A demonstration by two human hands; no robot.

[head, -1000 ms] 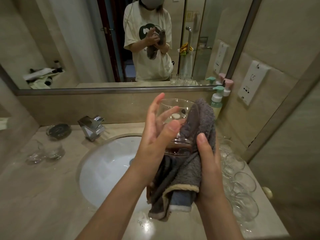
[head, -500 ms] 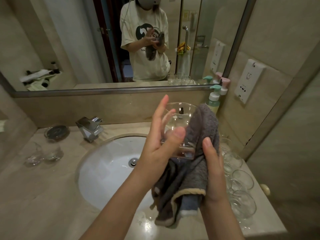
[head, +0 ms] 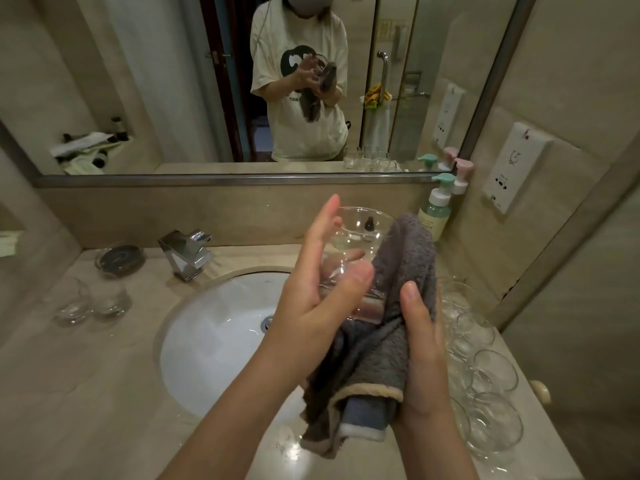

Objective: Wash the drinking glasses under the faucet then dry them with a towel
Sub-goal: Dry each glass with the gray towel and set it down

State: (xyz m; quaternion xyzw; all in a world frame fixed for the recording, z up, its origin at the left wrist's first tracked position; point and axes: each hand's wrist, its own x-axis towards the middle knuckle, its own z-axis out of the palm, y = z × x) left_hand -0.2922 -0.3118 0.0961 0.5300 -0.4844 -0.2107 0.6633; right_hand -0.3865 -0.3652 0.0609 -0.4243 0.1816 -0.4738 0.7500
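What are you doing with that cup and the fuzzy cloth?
Someone is drying a drinking glass over the sink. The left hand holds the glass while the right hand presses a grey towel around it. More glasses wait on the counter to the right, two others to the left. The faucet isn't running.

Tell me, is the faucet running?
Off. No stream falls from the faucet into the sink; the hands dry a glass with a towel.
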